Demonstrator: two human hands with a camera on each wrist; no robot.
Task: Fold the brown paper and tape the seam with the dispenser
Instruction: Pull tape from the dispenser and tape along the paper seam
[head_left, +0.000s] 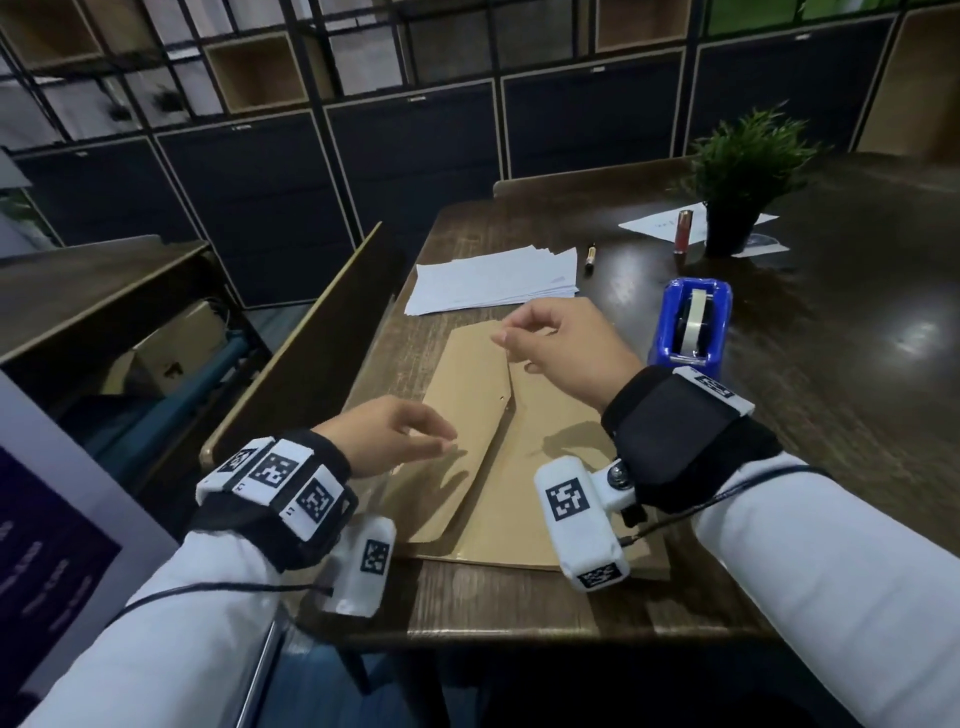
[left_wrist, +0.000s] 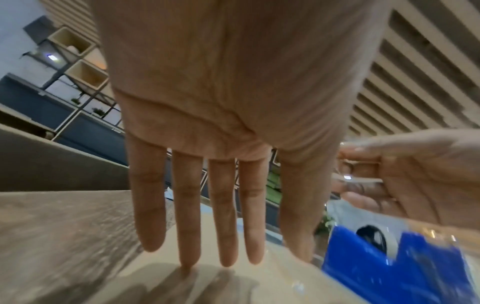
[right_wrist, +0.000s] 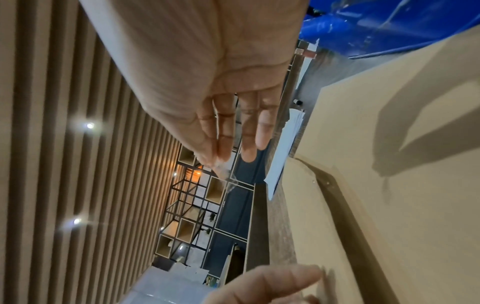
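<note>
Dark wood table: folded brown paper near centre, blue dispenser far right. Right hand pinching clear tape strip above seam. Left hand fingers straight, tips on flap. Best: press flap flat, lay tape across seam, smooth down.

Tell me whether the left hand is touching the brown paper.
Touching. In the left wrist view the left hand reaches down with straight fingers, and the middle fingertip meets its own shadow on the brown paper.
</note>
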